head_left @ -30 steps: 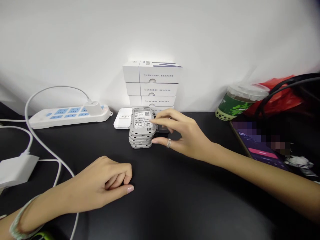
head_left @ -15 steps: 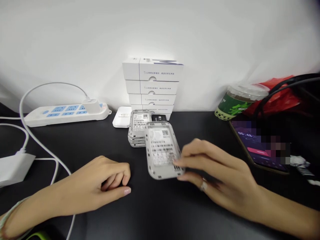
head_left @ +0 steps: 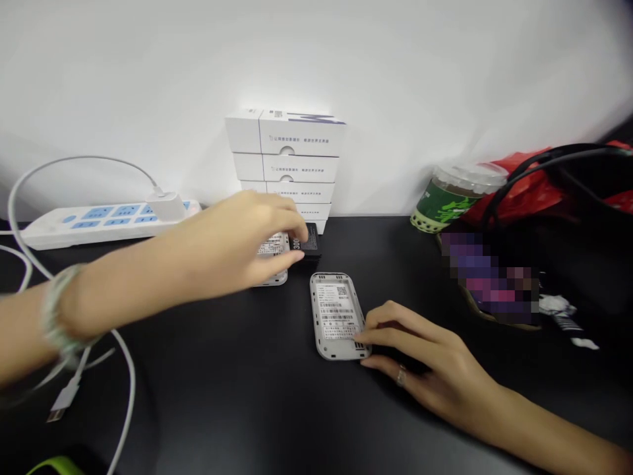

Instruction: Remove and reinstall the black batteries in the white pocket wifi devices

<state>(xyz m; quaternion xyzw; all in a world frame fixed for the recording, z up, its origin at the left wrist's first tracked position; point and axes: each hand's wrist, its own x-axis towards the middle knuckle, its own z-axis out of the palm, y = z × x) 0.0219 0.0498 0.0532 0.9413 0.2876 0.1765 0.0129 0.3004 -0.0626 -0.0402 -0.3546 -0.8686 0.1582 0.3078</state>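
Grey plastic, with rounded corners and a raised rim, forms the open-backed device shell (head_left: pixel 340 313) just beyond the fingertips of the right hand (head_left: pixel 442 359), ahead of it and to its left. That hand is partly closed: a fingertip rests inside the shell's near right corner, beside the printed label (head_left: pixel 333 311) with its QR code and barcodes, while the thumb sits at the outer edge, so the corner is pinched between them. A ring (head_left: pixel 401 376) shows on this hand. The shell's long side points away from the person, over the black tabletop (head_left: pixel 237 409); whether its underside is fully on the surface cannot be told. Farther off and to the left, the left hand (head_left: pixel 257 227) reaches across with thumb and fingers bent and slightly parted at the near side of a black battery (head_left: pixel 312 241). Its fingertips meet the battery, but whether they have a firm hold cannot be told. Under this hand, partly hidden, lies another grey shell (head_left: pixel 281 254), just left of the battery. Behind stand stacked white boxes (head_left: pixel 301 142), against the pale wall. A white power strip (head_left: pixel 49 227) with a charger plug (head_left: pixel 168 206) lies to the left; on the right, a tilted drink cup (head_left: pixel 448 198) stands near a phone (head_left: pixel 472 300) whose screen is blurred.
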